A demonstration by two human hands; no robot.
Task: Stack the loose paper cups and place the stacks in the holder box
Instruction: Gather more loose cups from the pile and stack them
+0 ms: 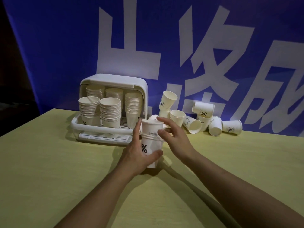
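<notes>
My left hand [138, 155] grips a short stack of white paper cups [150, 142] above the table, thumb across the lowest cup with its "%" mark. A cup stands high in the top of the stack. My right hand [172, 137] is beside that top cup, fingers loosely spread, fingertips at its rim and side. The white holder box [113, 83] stands behind with its lid raised, and several tall cup stacks [110, 112] stand in it. Loose cups [194, 124] lie in a heap to the right of the box.
The yellow-green table [65, 170] spreads out in front of me. A blue banner with large white characters [213, 46] hangs right behind the box and the heap. The box's slatted tray front [102, 137] sticks out toward me.
</notes>
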